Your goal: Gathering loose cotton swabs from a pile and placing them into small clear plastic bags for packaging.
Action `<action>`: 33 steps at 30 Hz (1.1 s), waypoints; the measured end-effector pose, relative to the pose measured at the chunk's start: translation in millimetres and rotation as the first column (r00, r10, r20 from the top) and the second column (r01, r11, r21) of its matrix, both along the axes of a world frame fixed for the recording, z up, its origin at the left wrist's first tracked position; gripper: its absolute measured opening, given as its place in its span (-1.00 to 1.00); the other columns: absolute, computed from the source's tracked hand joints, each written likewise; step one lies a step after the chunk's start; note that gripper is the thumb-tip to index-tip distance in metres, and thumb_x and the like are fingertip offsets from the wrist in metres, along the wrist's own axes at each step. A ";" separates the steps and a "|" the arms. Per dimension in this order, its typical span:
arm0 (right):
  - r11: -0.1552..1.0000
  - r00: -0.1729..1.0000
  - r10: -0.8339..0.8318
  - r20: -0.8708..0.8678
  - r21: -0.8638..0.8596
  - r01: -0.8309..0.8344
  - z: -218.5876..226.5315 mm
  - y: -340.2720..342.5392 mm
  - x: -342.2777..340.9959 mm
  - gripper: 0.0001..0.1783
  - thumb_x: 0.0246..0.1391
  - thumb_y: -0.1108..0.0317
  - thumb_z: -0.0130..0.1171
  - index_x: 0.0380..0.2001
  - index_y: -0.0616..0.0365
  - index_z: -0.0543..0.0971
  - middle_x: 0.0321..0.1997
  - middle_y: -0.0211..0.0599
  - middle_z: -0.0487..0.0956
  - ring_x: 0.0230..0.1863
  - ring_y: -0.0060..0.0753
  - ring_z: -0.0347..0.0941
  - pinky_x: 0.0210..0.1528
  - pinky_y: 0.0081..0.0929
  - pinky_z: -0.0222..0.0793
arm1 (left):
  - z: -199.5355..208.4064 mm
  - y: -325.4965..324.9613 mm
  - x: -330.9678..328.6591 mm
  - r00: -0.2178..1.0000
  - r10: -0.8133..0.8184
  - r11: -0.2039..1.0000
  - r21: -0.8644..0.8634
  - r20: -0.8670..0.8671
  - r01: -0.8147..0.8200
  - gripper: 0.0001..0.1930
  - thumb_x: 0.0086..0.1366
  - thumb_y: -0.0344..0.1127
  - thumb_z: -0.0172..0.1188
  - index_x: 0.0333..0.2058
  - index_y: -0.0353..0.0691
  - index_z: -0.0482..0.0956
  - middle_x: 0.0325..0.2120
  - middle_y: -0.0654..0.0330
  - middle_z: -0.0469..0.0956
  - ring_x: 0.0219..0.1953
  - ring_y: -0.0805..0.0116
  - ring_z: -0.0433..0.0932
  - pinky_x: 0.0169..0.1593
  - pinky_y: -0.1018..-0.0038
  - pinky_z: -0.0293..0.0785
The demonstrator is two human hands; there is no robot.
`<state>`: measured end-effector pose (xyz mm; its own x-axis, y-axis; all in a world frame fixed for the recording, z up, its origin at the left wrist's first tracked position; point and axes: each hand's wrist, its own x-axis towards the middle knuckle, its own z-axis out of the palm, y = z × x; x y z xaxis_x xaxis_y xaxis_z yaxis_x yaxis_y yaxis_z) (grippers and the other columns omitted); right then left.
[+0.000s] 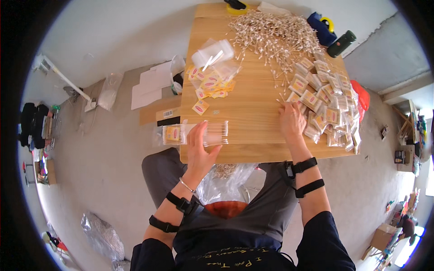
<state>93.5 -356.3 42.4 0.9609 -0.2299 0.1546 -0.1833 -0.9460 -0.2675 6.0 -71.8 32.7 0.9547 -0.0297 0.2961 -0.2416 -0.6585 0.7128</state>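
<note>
My left hand [199, 147] lies at the table's near left edge with its fingers stretched out and thumb apart. It rests beside and partly over a row of cotton swabs [217, 131] laid side by side. Left of it, a clear bag with swabs and a yellow card [172, 133] overhangs the edge. My right hand [293, 121] is on the tabletop, fingers curled down and close together, next to a few loose swabs. Whatever its fingertips hold is hidden. Just to its right is a heap of filled swab packets [323, 97].
A big pile of loose cotton swabs [275, 34] covers the far part of the wooden table [253, 108]. Yellow cards [210, 83] and clear empty bags [214, 54] lie far left. A dark cylinder [342, 44] and a red bag [360, 97] are at the right edge.
</note>
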 end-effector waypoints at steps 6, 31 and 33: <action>0.999 0.996 0.015 -0.084 -0.037 -0.018 -3.3 9.1 9.7 -0.83 0.16 0.26 0.13 -0.26 0.11 0.55 -0.16 -0.13 0.54 -0.11 0.00 0.53 -0.15 -0.08 0.46 | -6.7 4.8 6.0 1.000 0.000 0.999 -0.037 -0.005 0.000 -0.13 -0.06 -0.45 0.45 0.25 -0.24 0.21 0.22 -0.05 0.26 0.26 -0.06 0.20 0.30 0.15 0.19; 0.484 0.963 0.011 0.268 0.841 -0.240 -28.2 141.7 -74.8 -0.41 0.25 0.59 -0.12 0.34 0.31 0.10 0.46 0.04 0.01 0.42 -0.15 0.02 0.39 -0.31 -0.02 | -8.3 10.8 5.2 0.992 -0.061 0.530 -0.845 -0.110 -0.062 -0.31 0.27 -0.64 -0.21 0.39 -0.26 -0.06 0.37 -0.07 0.02 0.43 0.16 0.00 0.47 0.28 -0.17; 0.345 0.946 0.036 0.322 0.885 -0.315 -33.2 148.2 -79.8 -0.40 0.31 0.55 -0.21 0.39 0.28 0.02 0.53 -0.03 -0.18 0.50 -0.21 -0.17 0.47 -0.29 -0.24 | -8.7 6.7 5.9 0.994 -0.065 0.570 -0.821 -0.092 -0.038 -0.37 0.35 -0.55 -0.21 0.39 -0.28 -0.06 0.38 -0.07 0.00 0.44 0.17 -0.02 0.47 0.30 -0.16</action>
